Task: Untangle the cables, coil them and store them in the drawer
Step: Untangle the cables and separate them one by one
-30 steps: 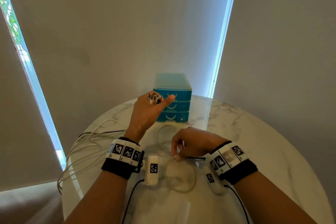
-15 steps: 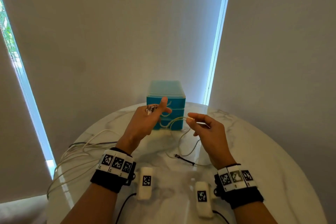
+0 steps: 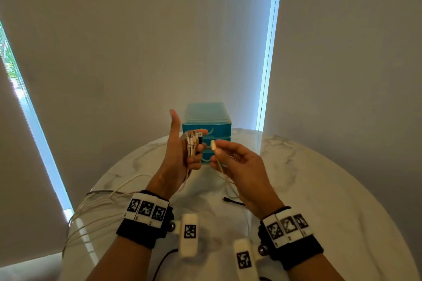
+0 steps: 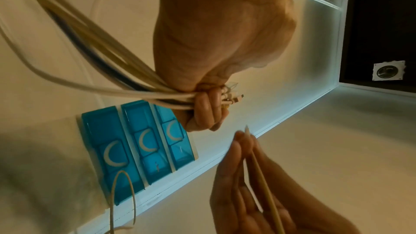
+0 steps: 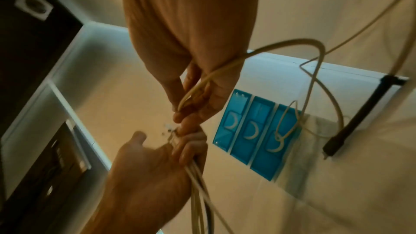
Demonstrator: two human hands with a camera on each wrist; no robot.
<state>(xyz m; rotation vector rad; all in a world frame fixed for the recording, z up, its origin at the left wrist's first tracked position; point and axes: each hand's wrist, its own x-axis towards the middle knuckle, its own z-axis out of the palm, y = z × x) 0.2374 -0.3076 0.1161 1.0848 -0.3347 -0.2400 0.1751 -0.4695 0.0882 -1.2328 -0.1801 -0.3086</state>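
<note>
My left hand is raised in front of the blue drawer unit, fingers curled round a bundle of cable ends with the thumb sticking up. The bundle's white and dark cables trail off to the left. My right hand pinches the plug end of one beige cable just right of the bundle, a small gap apart. That cable loops down to the table. The three drawers are closed.
A round white marble table carries the drawer unit at its far edge. Loops of white cable hang over the table's left edge. A black cable end lies on the table under my right wrist. Blinds and wall stand behind.
My right hand lifted from the table with the beige cable's end and brought it up beside the bundle. My left hand rose and turned, its thumb now upright.
</note>
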